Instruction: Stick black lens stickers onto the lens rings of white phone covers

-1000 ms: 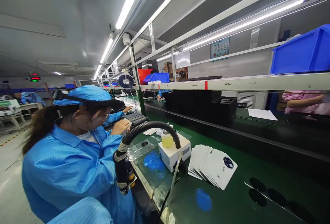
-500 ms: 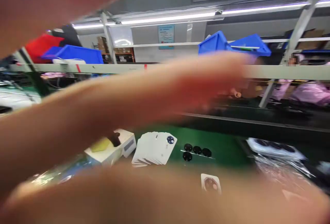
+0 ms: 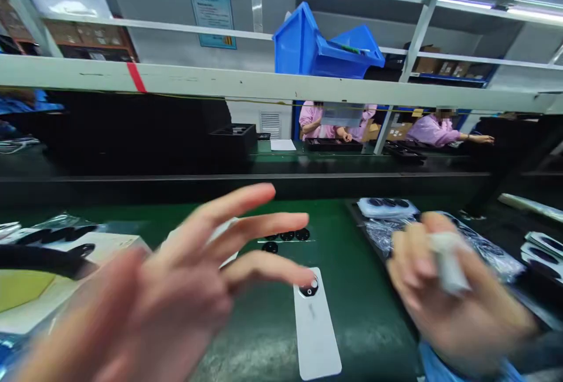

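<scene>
My left hand (image 3: 176, 294) hovers blurred over the green bench with its fingers spread, holding nothing. Its fingertips reach toward a white phone back cover (image 3: 315, 329) that lies flat on the green mat (image 3: 352, 253), camera ring up. My right hand (image 3: 453, 300) is curled round a small white object (image 3: 446, 262) that looks like a cloth or wad; motion blur hides what it is. Several small black round parts (image 3: 288, 236) lie on the mat just beyond my left fingers.
A white box with a yellow bottle (image 3: 26, 291) stands at the left beside a black hose (image 3: 39, 259). Plastic-bagged parts (image 3: 387, 209) and more covers (image 3: 543, 247) lie at the right. People in pink coats (image 3: 433, 129) work across the line. Blue bins (image 3: 321, 41) sit on the shelf above.
The view swung right from a co-worker in blue to the bench in front of me. My hand, first smeared close across the lens, has dropped lower, and both hands now show over the mat.
</scene>
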